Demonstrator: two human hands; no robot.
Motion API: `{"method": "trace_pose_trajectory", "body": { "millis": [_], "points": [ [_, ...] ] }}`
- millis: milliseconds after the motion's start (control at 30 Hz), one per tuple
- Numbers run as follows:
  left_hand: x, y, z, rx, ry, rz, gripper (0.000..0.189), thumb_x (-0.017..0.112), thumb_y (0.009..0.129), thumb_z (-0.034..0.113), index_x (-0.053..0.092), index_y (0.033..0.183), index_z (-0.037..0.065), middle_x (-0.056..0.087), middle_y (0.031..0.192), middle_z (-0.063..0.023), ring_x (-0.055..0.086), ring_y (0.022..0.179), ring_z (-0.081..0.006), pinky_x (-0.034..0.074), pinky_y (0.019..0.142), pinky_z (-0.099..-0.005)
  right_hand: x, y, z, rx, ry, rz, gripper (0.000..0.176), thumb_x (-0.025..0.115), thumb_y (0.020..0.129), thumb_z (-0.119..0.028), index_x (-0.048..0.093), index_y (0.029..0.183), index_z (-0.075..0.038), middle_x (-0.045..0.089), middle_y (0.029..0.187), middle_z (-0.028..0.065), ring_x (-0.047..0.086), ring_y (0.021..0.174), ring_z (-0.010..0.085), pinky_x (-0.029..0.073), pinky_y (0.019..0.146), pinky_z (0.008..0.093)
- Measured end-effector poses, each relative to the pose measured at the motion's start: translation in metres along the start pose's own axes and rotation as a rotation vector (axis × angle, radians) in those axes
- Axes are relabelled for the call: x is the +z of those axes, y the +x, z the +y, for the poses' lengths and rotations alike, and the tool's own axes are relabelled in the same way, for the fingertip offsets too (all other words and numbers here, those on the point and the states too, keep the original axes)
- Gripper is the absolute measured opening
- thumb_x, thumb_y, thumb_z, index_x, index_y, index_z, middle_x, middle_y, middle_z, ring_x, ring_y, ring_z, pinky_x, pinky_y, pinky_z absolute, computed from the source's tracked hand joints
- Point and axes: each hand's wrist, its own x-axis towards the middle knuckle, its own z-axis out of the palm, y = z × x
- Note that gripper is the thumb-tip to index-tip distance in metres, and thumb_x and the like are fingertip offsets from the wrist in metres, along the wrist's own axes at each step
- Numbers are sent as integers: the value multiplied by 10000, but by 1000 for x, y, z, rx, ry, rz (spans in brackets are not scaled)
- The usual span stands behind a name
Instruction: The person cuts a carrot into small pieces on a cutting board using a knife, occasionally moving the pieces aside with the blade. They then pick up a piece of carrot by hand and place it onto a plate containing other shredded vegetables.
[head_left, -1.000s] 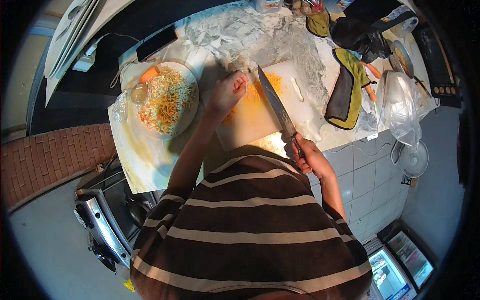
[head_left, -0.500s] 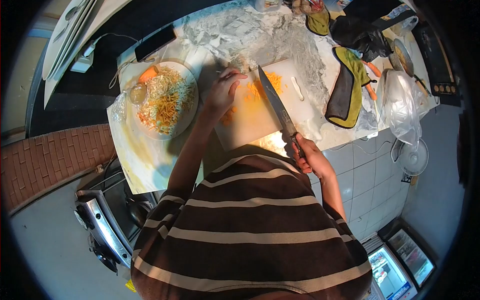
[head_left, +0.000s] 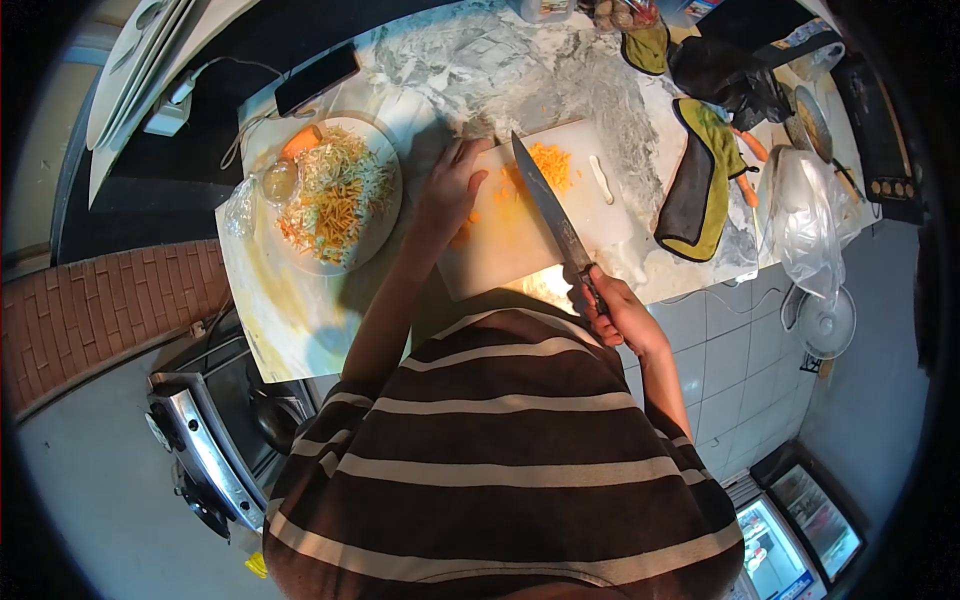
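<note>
My right hand [head_left: 622, 312] grips a large kitchen knife [head_left: 552, 208] by its dark handle. The blade slants up and left across a white cutting board [head_left: 495, 262], beside a heap of chopped orange pieces [head_left: 552, 168] that look like carrot. At the board's left edge is my left hand [head_left: 455, 190], with thumb and fingers apart and nothing visible in it. A few more orange bits lie near its wrist, partly hidden. To the left, a round plate [head_left: 388, 215] carries shredded vegetables [head_left: 335, 195], a carrot chunk [head_left: 301, 142] and a small roundish item in clear wrap [head_left: 279, 184].
A black phone [head_left: 316, 80] lies at the table's back left. On the right are a green-grey cloth [head_left: 697, 190], a black plastic bag [head_left: 722, 75], whole carrots [head_left: 747, 190] and a clear plastic bag [head_left: 805, 215]. A stove [head_left: 205, 440] stands at the lower left.
My left hand has shifted slightly at the board's left edge, its fingers lower over the edge. The knife has barely moved, and the whole view has shifted a little.
</note>
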Motion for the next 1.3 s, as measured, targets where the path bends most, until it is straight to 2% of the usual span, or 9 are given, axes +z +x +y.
{"method": "trace_pose_trajectory", "body": {
  "millis": [267, 333, 500, 600, 667, 700, 767, 1033, 1300],
  "points": [
    [7, 8, 5, -91, -60, -65, 297, 619, 920, 61, 598, 1216, 70, 672, 1039, -138, 671, 943, -310, 543, 819, -373, -2, -2, 7, -13, 12, -1, 508, 414, 1004, -615, 461, 832, -139, 328, 557, -55, 245, 418, 39, 160, 378, 218],
    [17, 8, 3, 6, -162, -68, 243, 582, 901, 20, 623, 1138, 48, 634, 1087, -167, 630, 964, -382, 524, 816, -435, -1, -2, 6, -8, 18, 0, 505, 412, 1007, -609, 461, 832, -138, 327, 557, -55, 246, 419, 39, 162, 377, 218],
    [5, 9, 27, 45, -214, -3, 227, 596, 890, 30, 636, 1111, 58, 639, 1075, -135, 617, 986, -359, 508, 851, -416, 0, -3, 5, -7, 31, 0, 487, 403, 1019, -592, 441, 820, -149, 306, 563, -59, 231, 426, 27, 144, 385, 203],
    [-2, -5, 27, 76, -78, 48, 221, 630, 873, 55, 646, 1093, 75, 647, 1076, -109, 608, 1010, -333, 485, 887, -408, -6, 4, 16, -16, -3, -8, 512, 398, 1031, -560, 510, 872, -86, 444, 560, -21, 378, 424, 84, 273, 373, 272],
    [-6, -21, 31, 96, 17, 85, 220, 650, 864, 72, 651, 1084, 85, 651, 1077, -99, 602, 1025, -314, 471, 909, -405, 5, 6, 23, -352, -503, 314, 504, 411, 1047, -481, 564, 994, -4, 618, 632, 140, 574, 488, 302, 430, 475, 407],
    [-8, -30, 35, 48, 115, 88, 219, 666, 857, 89, 649, 1076, 89, 652, 1076, -89, 597, 1031, -306, 457, 922, -413, 9, 4, 21, -349, -503, 312, 504, 411, 1047, -481, 564, 994, -4, 618, 632, 140, 574, 488, 302, 430, 475, 407],
    [-9, -48, 43, -7, 210, 89, 221, 681, 850, 106, 648, 1068, 94, 653, 1075, -80, 592, 1037, -297, 443, 936, -422, 20, -5, 12, -315, -726, 370, 428, 433, 1052, -377, 567, 1097, 27, 653, 763, 281, 626, 709, 503, 475, 642, 521],
    [1, -83, 47, 75, 270, 63, 451, 740, 815, 167, 603, 1227, 46, 571, 1274, -68, 527, 1188, -288, 379, 1035, -454, 38, -6, 17, -324, -910, 428, 328, 456, 1044, -308, 557, 1102, -2, 615, 707, 300, 598, 740, 524, 451, 639, 591],
    [6, -84, 41, 61, 275, 68, 513, 755, 809, 219, 596, 1264, 45, 557, 1307, -60, 499, 1239, -285, 366, 1059, -459, 39, -3, 15, -300, -960, 438, 352, 443, 1047, -324, 555, 1097, 5, 614, 708, 309, 601, 751, 527, 461, 652, 603]
  ]
}}
